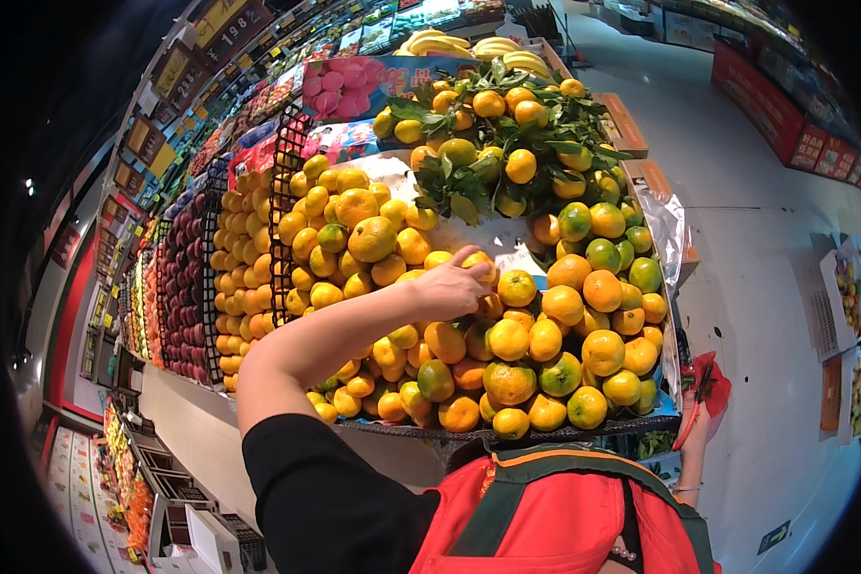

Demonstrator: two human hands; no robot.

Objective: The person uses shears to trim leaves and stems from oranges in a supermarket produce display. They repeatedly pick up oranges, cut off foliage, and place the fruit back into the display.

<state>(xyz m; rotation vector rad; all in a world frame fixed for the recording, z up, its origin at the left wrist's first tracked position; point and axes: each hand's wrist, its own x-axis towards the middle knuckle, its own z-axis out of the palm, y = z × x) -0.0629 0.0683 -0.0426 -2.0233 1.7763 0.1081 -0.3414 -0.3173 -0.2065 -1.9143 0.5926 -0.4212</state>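
Note:
My left hand (450, 288) reaches over a heap of loose mandarins (509, 382), its fingers curled over one mandarin (481, 264) near the middle of the display. The fruit under it is partly hidden by the fingers. Off the display's right edge, my right hand (694, 423) grips red-handled scissors (686, 435) with dark blades. A crumpled red plastic bag (717, 391) is at the same hand; how it is held cannot be made out. Mandarins with leafy stems (520, 166) are piled at the back. Bare white lining (477, 233) shows between the piles.
A black mesh divider (281, 222) separates the heap from orange fruit (244, 244) on the left. Bananas (438, 44) lie behind. Cardboard boxes (620, 128) line the right edge. White crates (843, 287) of fruit stand on the floor at far right.

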